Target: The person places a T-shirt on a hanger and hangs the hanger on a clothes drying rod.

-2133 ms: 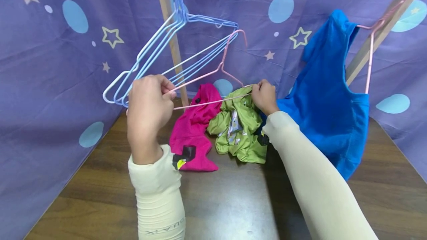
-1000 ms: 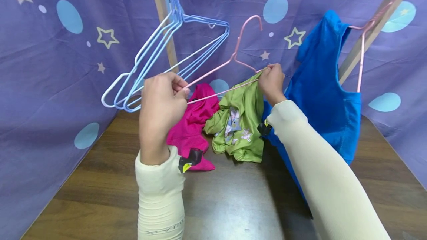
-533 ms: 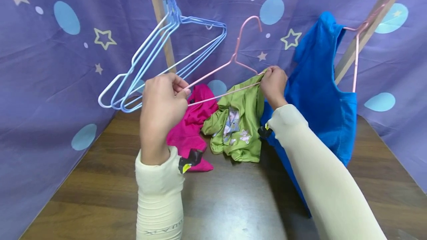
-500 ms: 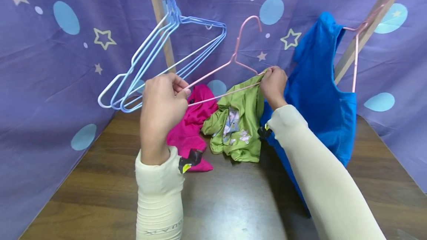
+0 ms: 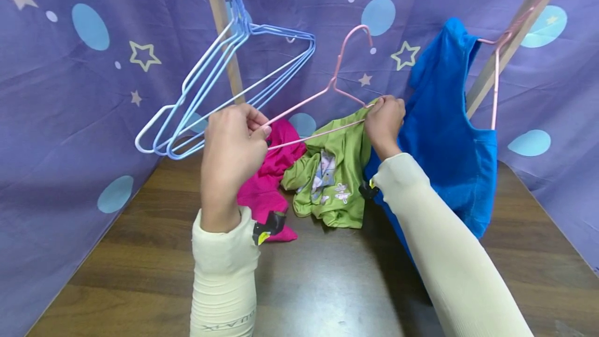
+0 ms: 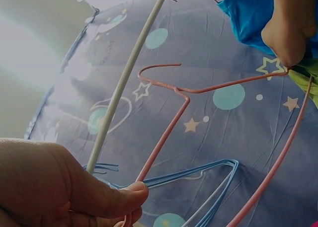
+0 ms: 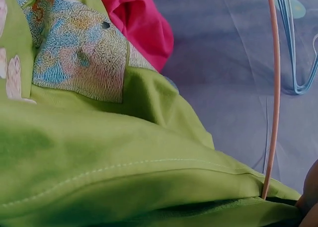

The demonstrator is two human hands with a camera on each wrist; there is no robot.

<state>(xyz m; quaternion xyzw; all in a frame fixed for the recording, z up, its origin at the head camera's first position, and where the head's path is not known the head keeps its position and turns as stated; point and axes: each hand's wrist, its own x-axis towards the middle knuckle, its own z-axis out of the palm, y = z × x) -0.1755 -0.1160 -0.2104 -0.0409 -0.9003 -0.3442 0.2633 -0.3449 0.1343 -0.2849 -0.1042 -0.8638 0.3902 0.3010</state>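
Green garment [image 5: 343, 170] slumped on the counter [image 5: 309, 285], its 1 o'clock corner pulled up (clock from its centre, head view). Right hand [image 5: 386, 121] at 2 grips that corner, where the end of the pink hanger [image 5: 333, 81] runs into the fabric; left hand [image 5: 231, 144] at 10 pinches the hanger near its other end. Hook free at 12. My read: step in hand is feeding one hanger shoulder into the garment, other shoulder not on. Next move calls for a firm hold at 2 while the cloth gets worked toward 10. Around: magenta garment [image 5: 262, 186] crumpled at 9, just beside the green; blue garment [image 5: 449, 134] hung at 3, close to right hand; blue hangers [image 5: 241, 25] at 11 crowd left hand, contact unclear
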